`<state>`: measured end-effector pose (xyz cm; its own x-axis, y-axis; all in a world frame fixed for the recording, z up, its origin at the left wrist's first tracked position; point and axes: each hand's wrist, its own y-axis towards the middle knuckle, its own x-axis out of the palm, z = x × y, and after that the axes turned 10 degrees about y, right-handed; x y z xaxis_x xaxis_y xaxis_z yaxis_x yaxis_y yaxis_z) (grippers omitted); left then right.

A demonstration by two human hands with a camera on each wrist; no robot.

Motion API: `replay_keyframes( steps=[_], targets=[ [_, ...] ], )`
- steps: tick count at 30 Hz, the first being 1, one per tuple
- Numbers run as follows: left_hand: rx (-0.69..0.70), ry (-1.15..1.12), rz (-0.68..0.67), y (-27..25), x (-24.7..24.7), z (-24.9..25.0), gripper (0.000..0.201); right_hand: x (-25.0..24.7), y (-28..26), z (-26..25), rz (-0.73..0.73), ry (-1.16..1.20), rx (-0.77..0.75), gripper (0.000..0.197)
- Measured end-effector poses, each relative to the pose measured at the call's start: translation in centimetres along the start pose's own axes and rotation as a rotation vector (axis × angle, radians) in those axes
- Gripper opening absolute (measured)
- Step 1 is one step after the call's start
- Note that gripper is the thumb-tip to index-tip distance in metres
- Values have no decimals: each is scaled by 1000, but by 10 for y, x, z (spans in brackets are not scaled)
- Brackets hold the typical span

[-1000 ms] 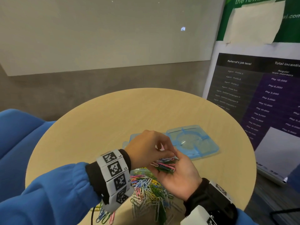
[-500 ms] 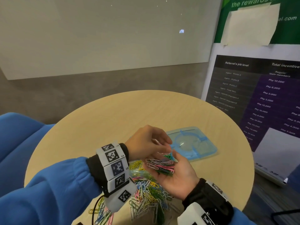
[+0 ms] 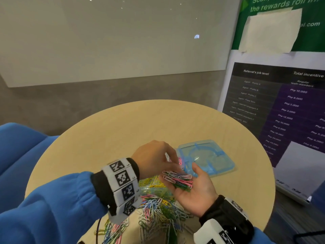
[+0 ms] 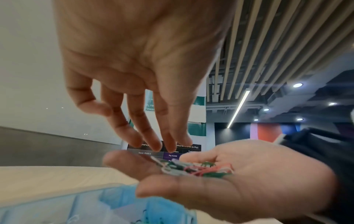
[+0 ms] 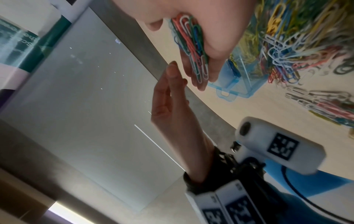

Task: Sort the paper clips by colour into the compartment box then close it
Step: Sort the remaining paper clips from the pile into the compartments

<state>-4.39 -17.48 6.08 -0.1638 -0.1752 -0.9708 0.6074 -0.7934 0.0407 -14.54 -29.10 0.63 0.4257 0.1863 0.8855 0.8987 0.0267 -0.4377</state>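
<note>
Mid-sort, with much still to do. Right hand [image 3: 198, 194] palm up, loosely cupped and not clenched, cradling a small mixed bunch of white, pink and green wire paper clips [image 3: 177, 180]. Left hand [image 3: 154, 159] poised over that bunch, fingers [image 4: 168, 136] straight and pointing down at it, thumb apart, nothing visibly pinched in the wrist views. A speck of pink shows by the fingertips in the head view, but whether held or lying in the box behind cannot be told.

Directly beneath both hands, the light blue translucent compartment box [image 5: 239, 78], open, with yellow clips already in one compartment. Just beyond the right hand, its matching blue lid [image 3: 211, 155] flat on the round pale wood tabletop [image 3: 123, 129]. On the near side of the hands, a large loose heap of many-coloured clips [image 3: 158, 212], unsorted.

Next, probably: pinch clips of one colour out of the palm and drop them into that colour's compartment. Calls for a fine fingertip pinch, since the clips lie tangled and a neighbour of another colour may come up with the one chosen. Closing the lid is a long way off.
</note>
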Motion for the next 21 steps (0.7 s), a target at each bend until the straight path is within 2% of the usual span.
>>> replay_keyframes(
  steps=[4,7,11,15,21],
  targets=[
    [119,93,-20,-14,6,-4,20,-2,2,1,-39,-12,8,82],
    [116,106,5,-18,11,-9,17,-1,2,4,-63,-28,30,86],
    [106,24,-45,-19,12,-11,6,-1,1,6,-59,-80,32,86],
    [85,-98,-40,-21,12,-15,16,0,-1,6,-38,-71,34,81],
    [99,-141,15,-25,6,-16,5,-2,1,6,-25,-61,31,79]
  ],
)
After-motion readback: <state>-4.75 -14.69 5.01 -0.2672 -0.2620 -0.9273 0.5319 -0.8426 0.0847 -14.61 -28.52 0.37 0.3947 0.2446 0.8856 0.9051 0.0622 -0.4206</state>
